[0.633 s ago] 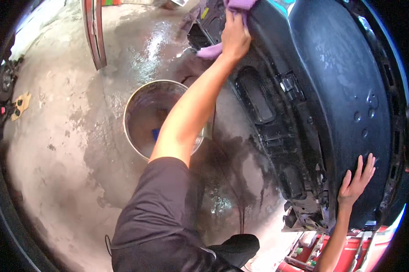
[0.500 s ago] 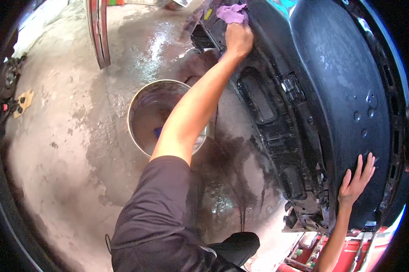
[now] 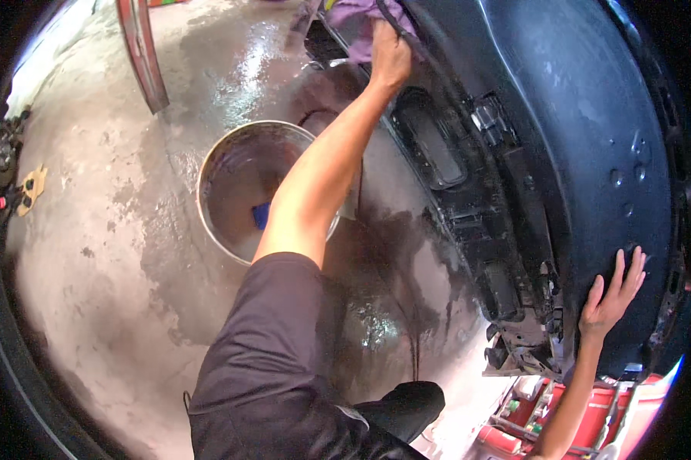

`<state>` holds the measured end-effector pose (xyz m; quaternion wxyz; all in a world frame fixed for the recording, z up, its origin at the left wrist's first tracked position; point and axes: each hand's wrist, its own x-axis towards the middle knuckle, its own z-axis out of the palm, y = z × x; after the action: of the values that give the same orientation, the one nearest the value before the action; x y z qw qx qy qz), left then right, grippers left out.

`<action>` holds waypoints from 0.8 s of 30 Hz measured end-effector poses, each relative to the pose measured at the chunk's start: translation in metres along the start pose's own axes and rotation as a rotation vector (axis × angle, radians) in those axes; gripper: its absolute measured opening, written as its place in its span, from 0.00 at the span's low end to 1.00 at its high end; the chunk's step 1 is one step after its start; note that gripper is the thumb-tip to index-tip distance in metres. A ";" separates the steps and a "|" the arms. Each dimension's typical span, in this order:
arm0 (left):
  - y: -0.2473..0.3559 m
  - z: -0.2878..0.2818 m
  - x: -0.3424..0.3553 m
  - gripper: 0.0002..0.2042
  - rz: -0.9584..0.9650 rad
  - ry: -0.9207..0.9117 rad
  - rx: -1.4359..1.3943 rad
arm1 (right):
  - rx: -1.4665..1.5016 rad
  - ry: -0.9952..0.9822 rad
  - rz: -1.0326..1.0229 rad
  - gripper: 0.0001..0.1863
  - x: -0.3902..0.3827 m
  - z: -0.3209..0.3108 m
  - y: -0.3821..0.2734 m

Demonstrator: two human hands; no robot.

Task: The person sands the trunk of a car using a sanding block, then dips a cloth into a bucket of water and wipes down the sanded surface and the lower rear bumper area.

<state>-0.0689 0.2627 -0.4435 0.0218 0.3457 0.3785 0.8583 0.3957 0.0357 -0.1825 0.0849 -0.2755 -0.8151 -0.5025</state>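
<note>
Against a black car panel (image 3: pixel 583 138), the left hand (image 3: pixel 390 55) presses a purple cloth (image 3: pixel 357 23). Lower down, the right hand (image 3: pixel 610 295) rests spread flat. Behind stands a metal bucket (image 3: pixel 215 222).

bucket (image 3: pixel 242 192) left of car panel (image 3: pixel 575 138), on floor (image 3: pixel 108 291)

A dark charcoal short sleeve (image 3: pixel 261 345) is worn on the left arm, cut loose, creased in broad folds and ended at a plain hem near the elbow. Both forearms are left bare below it, with no watch, glove or band to be seen. The fingers (image 3: pixel 620 277) of the right hand (image 3: pixel 607 303) are uncovered and ringless.
</note>
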 end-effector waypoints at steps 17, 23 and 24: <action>0.119 0.058 -0.296 0.18 0.040 -0.380 0.254 | 0.068 0.023 -0.017 0.27 0.003 0.004 -0.004; 0.078 0.007 -0.211 0.20 0.036 -0.155 0.158 | 0.061 0.035 -0.011 0.27 0.002 0.002 -0.006; 0.058 -0.002 -0.186 0.23 -0.011 -0.181 0.301 | 0.065 0.036 -0.009 0.27 0.003 0.002 -0.007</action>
<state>0.0839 0.1641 -0.5133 0.0085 0.4186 0.5013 0.7572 0.3896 0.0363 -0.1882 0.1062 -0.2599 -0.8306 -0.4809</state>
